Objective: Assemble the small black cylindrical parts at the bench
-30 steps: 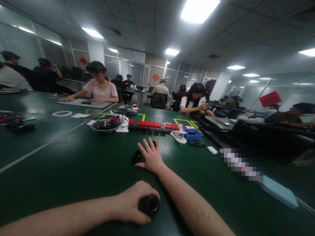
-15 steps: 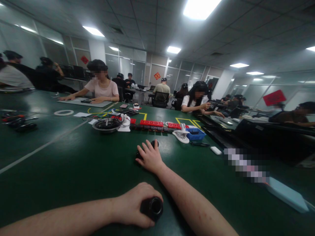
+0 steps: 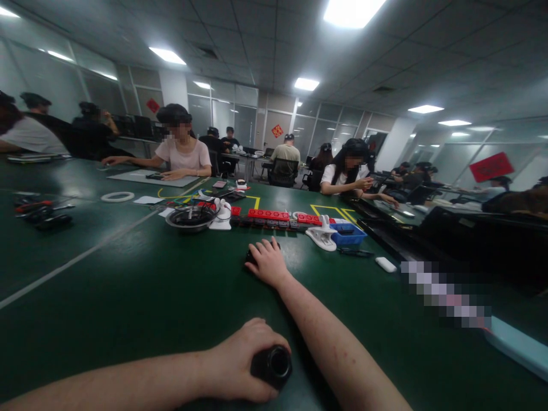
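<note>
Close to me, my left hand [image 3: 235, 359] is wrapped around a dark, thick cylindrical object [image 3: 271, 368] with a round ring at its end. Its exact kind does not show. Farther forward on the green table [image 3: 141, 302], my right hand [image 3: 270, 265] lies over a small black object [image 3: 252, 257], fingers curled across its top. Most of that object is hidden under the palm and fingers. A gap of bare tabletop separates the two hands.
Beyond my right hand stand red power strips [image 3: 269, 214], a white clip-like stand [image 3: 323, 235] and a blue basket [image 3: 349, 235]. A round dish with cables [image 3: 190, 220] is to their left. Black-handled tools [image 3: 47, 214] lie far left. Several people sit around.
The camera view has shifted slightly, so the scene sits a little to the right. My right hand's fingers have drawn closer together over the black object. My left hand keeps its hold.
</note>
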The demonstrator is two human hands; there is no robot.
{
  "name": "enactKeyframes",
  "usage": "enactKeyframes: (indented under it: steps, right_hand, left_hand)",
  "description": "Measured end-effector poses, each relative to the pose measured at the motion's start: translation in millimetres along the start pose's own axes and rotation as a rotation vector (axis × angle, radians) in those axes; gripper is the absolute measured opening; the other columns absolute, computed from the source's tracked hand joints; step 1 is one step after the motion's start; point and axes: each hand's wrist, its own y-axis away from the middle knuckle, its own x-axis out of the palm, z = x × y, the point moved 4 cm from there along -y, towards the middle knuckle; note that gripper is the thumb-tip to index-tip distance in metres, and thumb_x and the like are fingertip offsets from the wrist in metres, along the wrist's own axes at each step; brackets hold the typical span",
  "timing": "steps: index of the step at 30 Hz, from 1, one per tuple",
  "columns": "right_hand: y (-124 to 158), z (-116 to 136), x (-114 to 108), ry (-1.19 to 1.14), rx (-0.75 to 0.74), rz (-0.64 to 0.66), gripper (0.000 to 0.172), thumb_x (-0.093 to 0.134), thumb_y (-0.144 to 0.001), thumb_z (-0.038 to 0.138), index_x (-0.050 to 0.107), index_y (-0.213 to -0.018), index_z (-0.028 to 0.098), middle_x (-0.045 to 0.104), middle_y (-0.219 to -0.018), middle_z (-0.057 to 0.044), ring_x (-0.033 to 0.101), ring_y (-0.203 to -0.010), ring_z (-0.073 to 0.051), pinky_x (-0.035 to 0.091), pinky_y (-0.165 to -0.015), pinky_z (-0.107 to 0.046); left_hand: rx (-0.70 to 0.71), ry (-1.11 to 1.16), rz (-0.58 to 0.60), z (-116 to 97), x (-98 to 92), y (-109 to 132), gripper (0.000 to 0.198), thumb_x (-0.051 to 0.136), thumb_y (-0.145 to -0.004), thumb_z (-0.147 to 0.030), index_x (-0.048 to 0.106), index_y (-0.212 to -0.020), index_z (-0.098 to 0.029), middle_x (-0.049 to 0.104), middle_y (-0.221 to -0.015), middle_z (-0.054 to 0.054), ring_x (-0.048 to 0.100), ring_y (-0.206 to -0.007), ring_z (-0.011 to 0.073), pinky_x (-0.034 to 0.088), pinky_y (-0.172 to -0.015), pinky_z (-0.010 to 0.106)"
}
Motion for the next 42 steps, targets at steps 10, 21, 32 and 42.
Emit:
enactKeyframes:
  steps: [10, 21, 32, 42]
  right_hand:
    - [1.1, -8.3, -5.0, -0.012, 0.079, -0.096, 0.067, 0.043, -0.075, 0.057, 0.033, -0.128, 0.018, 0.028, -0.137, -0.012, 0.014, -0.127, -0.03, -0.003, -0.099, -0.055]
    - [119.7, -3.6, -65.7, -0.578, 0.257, -0.285, 0.045, 0.023, -0.086, 0.044, 0.034, -0.121, 0.018, 0.042, -0.122, -0.011, 0.036, -0.116, -0.025, 0.022, -0.099, -0.048]
    - [124.4, 26.2, -88.3, -0.551, 0.311, -0.067, 0.056, 0.061, -0.062, 0.052, 0.047, -0.104, 0.016, 0.054, -0.095, -0.01, 0.051, -0.086, -0.024, 0.043, -0.077, -0.04]
    - [127.4, 11.9, -78.7, -0.613, 0.413, -0.028, 0.054, 0.067, -0.06, 0.028, 0.046, -0.109, 0.017, 0.058, -0.089, -0.006, 0.055, -0.086, -0.022, 0.043, -0.08, -0.04]
  left_hand:
    - [-0.026, -0.014, 0.001, 3.7, 1.0, 1.9, 0.058, 0.07, -0.059, -0.032, 0.048, -0.112, -0.028, 0.057, -0.106, 0.0, 0.048, -0.098, 0.0224, 0.025, -0.097, 0.04]
    - [-0.1, -0.061, -0.091, 9.2, 0.9, 2.2, 0.053, 0.069, -0.061, -0.037, 0.049, -0.109, -0.028, 0.057, -0.104, 0.0, 0.049, -0.097, 0.0216, 0.025, -0.096, 0.042]
    - [-0.276, -0.247, -0.293, 34.7, -6.7, -32.7, 0.045, 0.064, -0.061, -0.046, 0.057, -0.096, -0.019, 0.059, -0.092, 0.005, 0.051, -0.088, 0.0238, 0.037, -0.078, 0.035]
    - [-0.252, -0.337, -0.367, 25.4, -9.6, -26.7, 0.036, 0.066, -0.059, -0.039, 0.057, -0.087, -0.019, 0.054, -0.096, 0.004, 0.047, -0.092, 0.0236, 0.035, -0.081, 0.036]
